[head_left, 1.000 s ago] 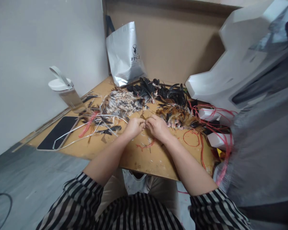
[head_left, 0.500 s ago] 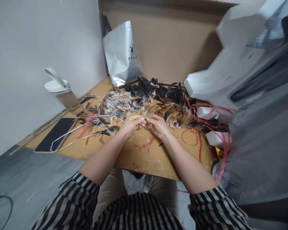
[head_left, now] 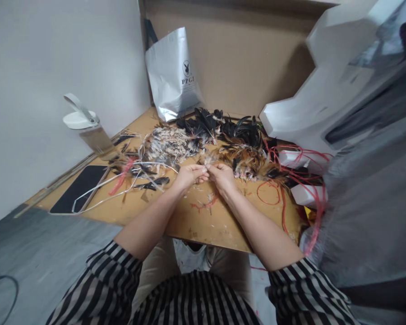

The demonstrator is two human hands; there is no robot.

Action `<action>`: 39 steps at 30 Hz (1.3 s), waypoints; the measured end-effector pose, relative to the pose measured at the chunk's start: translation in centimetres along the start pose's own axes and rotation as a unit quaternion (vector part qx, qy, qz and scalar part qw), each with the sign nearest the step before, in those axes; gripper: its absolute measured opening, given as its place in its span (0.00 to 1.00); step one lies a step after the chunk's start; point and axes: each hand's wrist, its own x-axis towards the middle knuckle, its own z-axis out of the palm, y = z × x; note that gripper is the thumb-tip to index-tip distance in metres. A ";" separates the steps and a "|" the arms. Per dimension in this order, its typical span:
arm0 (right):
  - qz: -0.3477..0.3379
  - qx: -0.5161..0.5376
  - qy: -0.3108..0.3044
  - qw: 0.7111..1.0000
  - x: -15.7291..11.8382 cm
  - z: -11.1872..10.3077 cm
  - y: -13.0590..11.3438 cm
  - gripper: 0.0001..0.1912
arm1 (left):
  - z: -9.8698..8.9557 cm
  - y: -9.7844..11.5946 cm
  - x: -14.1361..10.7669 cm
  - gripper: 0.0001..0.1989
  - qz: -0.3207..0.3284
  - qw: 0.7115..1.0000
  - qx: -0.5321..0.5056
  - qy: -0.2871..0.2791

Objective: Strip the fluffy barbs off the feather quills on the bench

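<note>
Left hand (head_left: 191,175) and right hand (head_left: 222,176) narrowly pinch a pale tuft (head_left: 208,159). Bag (head_left: 167,76) behind reads "PPGZ"; rabbit-head logo (head_left: 186,68) above.

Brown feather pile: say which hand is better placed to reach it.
Right, I'd judge: the right hand is beside the brown feather pile, while the left hand sits farther off, nearer the pale feathers.

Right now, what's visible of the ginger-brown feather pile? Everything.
The ginger-brown feather pile lies in a low mound on the tan tabletop, beyond and to the right of the right hand. Its feathers look glossy and run from ginger to black, pointing various ways, with pale pinkish ends along the near edge. Black feathers crowd its far side; red twine reaches its right end. Whether the hand touches it is unclear.
</note>
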 end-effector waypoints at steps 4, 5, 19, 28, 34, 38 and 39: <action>-0.016 -0.025 0.006 1.000 0.2 -0.6 0.0 0.18 | -0.4 0.7 -0.1 0.13 -0.003 0.996 0.091 -0.010; -0.014 -0.028 0.004 0.999 0.2 -0.7 -0.1 0.18 | -0.5 0.8 -0.1 0.11 -0.001 0.994 0.113 -0.007; 0.081 0.065 -0.097 0.990 0.0 -1.6 -1.1 0.19 | -1.4 1.7 -0.5 0.15 0.064 0.988 0.135 -0.042; 0.120 0.127 -0.173 0.969 -0.3 -1.5 -1.5 0.20 | -0.5 1.5 -1.0 0.14 0.145 0.982 0.096 -0.077; 0.148 0.077 -0.196 0.966 0.3 -1.9 -0.9 0.14 | -0.9 1.0 -0.5 0.16 0.133 0.973 0.174 -0.068; 0.098 0.004 -0.182 0.978 0.2 -1.8 -0.8 0.12 | -1.2 0.5 0.1 0.16 0.101 0.977 0.181 -0.056; 0.081 -0.012 -0.172 0.982 0.1 -1.7 -0.8 0.11 | -1.2 0.5 0.3 0.16 0.089 0.979 0.178 -0.049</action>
